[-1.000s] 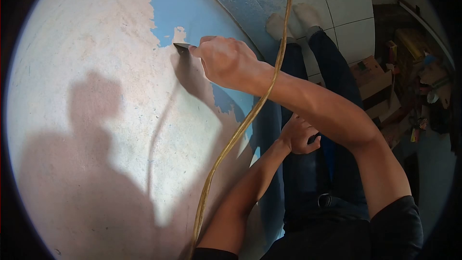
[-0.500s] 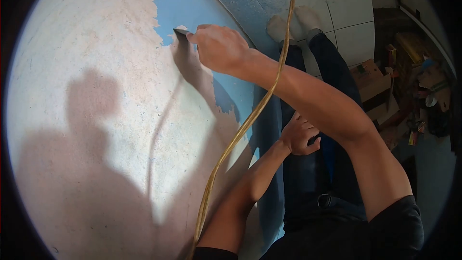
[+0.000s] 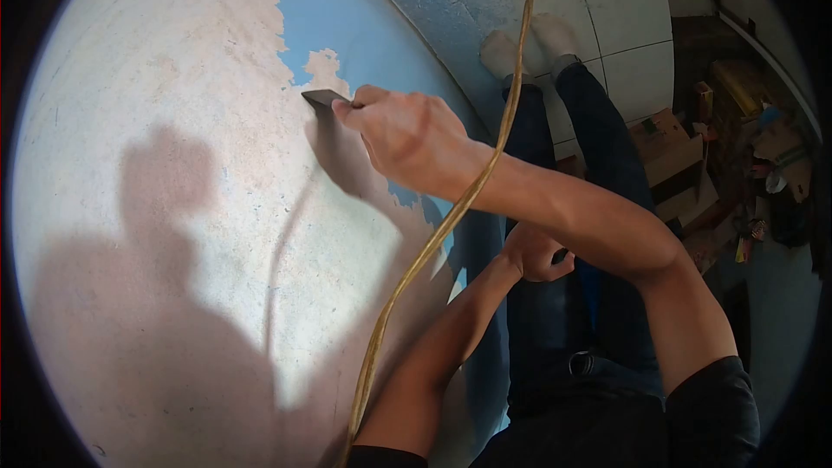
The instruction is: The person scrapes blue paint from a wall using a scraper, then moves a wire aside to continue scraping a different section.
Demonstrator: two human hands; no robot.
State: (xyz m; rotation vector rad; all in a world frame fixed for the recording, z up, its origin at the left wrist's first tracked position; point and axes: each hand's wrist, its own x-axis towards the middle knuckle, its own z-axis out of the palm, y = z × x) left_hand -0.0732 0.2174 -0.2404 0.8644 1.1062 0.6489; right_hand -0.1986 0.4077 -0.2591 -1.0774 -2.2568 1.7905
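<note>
My right hand (image 3: 416, 134) is closed around a scraper (image 3: 322, 98), its flat dark blade against the wall (image 3: 217, 295). The blade lies at the edge between the pale bare surface and the remaining blue paint (image 3: 373, 26). That edge is ragged, with a small pale patch showing just beyond the blade. Down by my thigh, my left hand (image 3: 533, 253) is bent, its thumb apart from the loosely curled fingers, and I see nothing in it. My right forearm covers part of those fingers.
A twisted yellowish cord (image 3: 433, 238) runs across the view, in front of my right forearm. My bare feet (image 3: 500, 54) are on white floor tiles (image 3: 628, 0), with blue flecks beside the wall. Cardboard boxes (image 3: 663, 143) and clutter lie at the right.
My right hand and the scraper have moved down the picture, closer to my body. A pale patch shows where blue paint was. My left hand has hardly moved.
</note>
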